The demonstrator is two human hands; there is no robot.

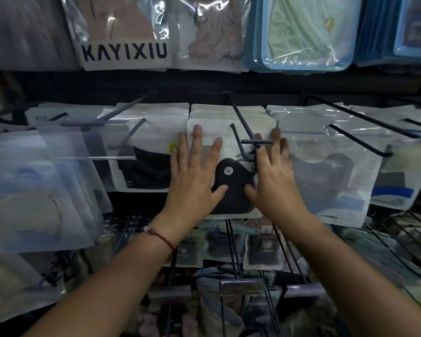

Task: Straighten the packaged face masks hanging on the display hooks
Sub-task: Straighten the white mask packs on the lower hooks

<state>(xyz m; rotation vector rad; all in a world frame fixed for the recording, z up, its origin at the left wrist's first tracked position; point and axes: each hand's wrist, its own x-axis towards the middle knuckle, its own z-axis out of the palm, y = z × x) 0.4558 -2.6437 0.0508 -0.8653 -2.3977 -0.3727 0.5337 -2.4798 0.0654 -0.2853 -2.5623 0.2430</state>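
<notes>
Glossy white pouch with a clear window [225, 132], flat and rectangular, hung at the centre of the rack on a thin black wire hook [238, 142] with a short crossbar at its tip. Inside the window: a black fabric mask with a round white valve [228, 170]. Pressed flat from both sides: left hand [195, 176] spread open on the pouch's left half, fingers straight, thumb lying on the black mask; right hand [271, 181] likewise open on the right half, fingers straight and reaching up beside the hook, thumb on the mask's lower edge. Nothing pinched or curled round by either. Thin red cord bracelet [159, 235] on the left wrist. Just beside, left and right: more shiny pouches with dark masks [144, 164], crinkled film catching light. Above: a packet printed KAYIXIU [124, 52] and blue-edged packs with pale green contents [299, 35]. Below: black wire racks [233, 242], blurred.
</notes>
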